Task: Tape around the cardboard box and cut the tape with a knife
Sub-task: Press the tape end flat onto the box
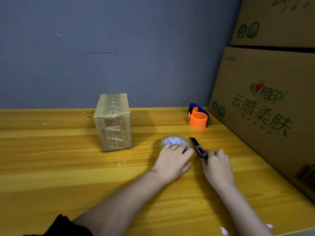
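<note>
Big brown printed cartons (265,106), stacked at right, are cut off by frame edge; green Chinese characters are seen on the lower one, small print unreadable. The yellow wooden table (59,159) is cropped at bottom and left.

Small brown cardboard box wrapped in clear tape (113,122) is stood upright mid-table, well apart from both hands. Faint white lettering on its front is blurred under the tape, can't be read.

Orange and blue tape dispenser (198,117) is placed near the back wall, by the cartons; its rear is hidden.

Left hand (172,160) is laid on the clear tape roll with white printed core label (175,141), fingers over the near rim, so approx half the roll is covered; label text too small to read.

Right hand (217,167) is curled round the black utility knife (197,147), handle end hidden in the fist, tip pointing away, just beside the roll.
</note>
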